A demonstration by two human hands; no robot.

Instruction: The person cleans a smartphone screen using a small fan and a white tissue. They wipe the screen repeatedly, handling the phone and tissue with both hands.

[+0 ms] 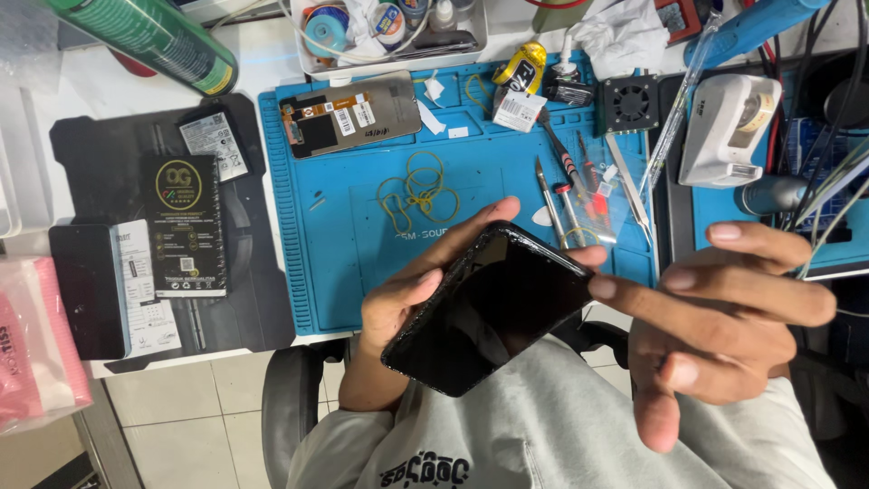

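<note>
So the black phone (489,312) is up off the table, held over the lap just in front of the blue repair mat (344,217). Its long axis runs diagonally, one short end pointing up and right toward the tools, the other down and left toward the grey shirt (543,426), dark glass side facing the camera. The left hand (407,299) is wrapped around it from behind, thumb along the upper left edge and fingertips peeking past the top right corner, so that one's properly gripping. The right hand (724,317) is open with fingers spread, and only a fingertip touches the phone's right corner. On the mat there's a phone back panel (348,113) lying screen-down-ish, a bunch of yellow rubber bands (418,190), and tweezers and small screwdrivers (566,181) off to the right. Left of the mat sits a black box (186,226) on a dark pad.
</note>
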